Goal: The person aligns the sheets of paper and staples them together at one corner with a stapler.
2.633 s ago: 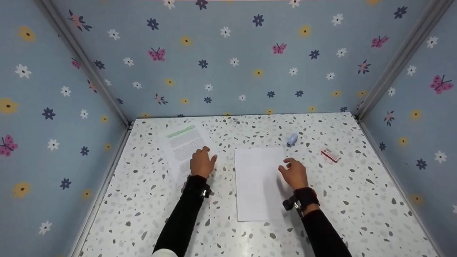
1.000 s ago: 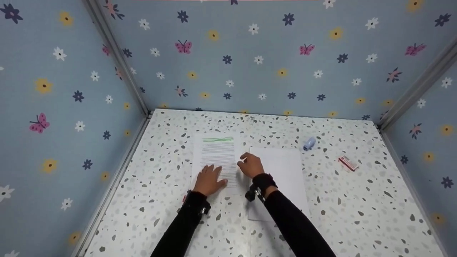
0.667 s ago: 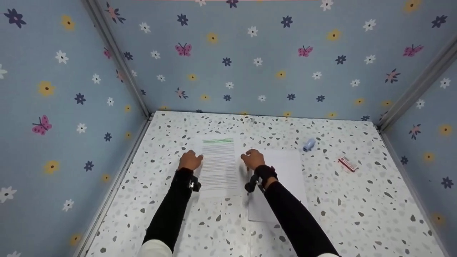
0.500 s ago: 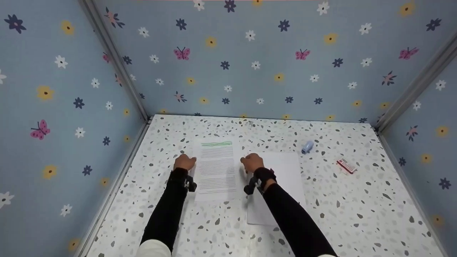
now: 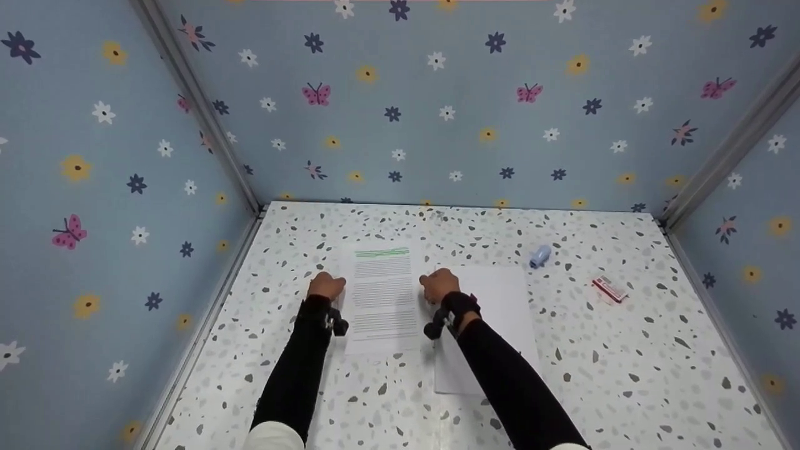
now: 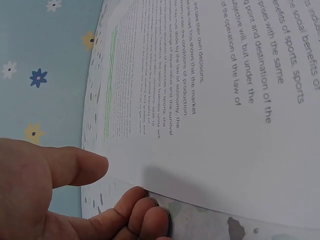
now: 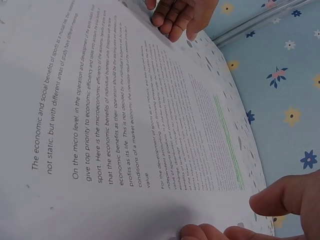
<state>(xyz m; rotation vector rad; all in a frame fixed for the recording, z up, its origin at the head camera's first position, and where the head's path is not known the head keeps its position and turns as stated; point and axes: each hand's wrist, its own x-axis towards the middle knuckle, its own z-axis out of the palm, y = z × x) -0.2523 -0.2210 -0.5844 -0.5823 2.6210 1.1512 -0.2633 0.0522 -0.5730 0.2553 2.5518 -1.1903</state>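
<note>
Wall: blue, flowers and butterflies, across the top of the frame (image 5: pixel 475 69).
Bench: speckled white, filling the lower middle (image 5: pixel 625 381).
Blank paper: flat, right of centre, its left edge near the printed sheet (image 5: pixel 497 300). Right forearm crosses above it; best to keep the sleeve from dragging on it.
Printed sheet: the thing being worked on, just left of centre, lying on the bench, text upright to the wearer (image 5: pixel 382 300). Thin, so probably quick to crease or skid; handle by the margins, both sides evenly.
Left hand: at the sheet's left edge, fingers bent beside the margin, thumb standing off above the paper (image 5: pixel 325 286). No closed pinch visible.
Right hand: at the opposite edge, level with the left, fingers curled low, thumb apart from them (image 5: pixel 440 285). Nothing seen clasped; exact fingertip contact hard to tell.
Technique: matching heights on the two edges look right for keeping the sheet square. Light, equal pressure advised; one side pushing harder would likely skew or buckle it.
Green marking: top lines of the print, upper part of the sheet; a handy level to judge straightness by (image 5: pixel 382 253).
Blue object: right of centre, beyond the blank paper, untouched (image 5: pixel 540 256).
Red-and-white box: further right, well apart from both hands (image 5: pixel 609 289).
</note>
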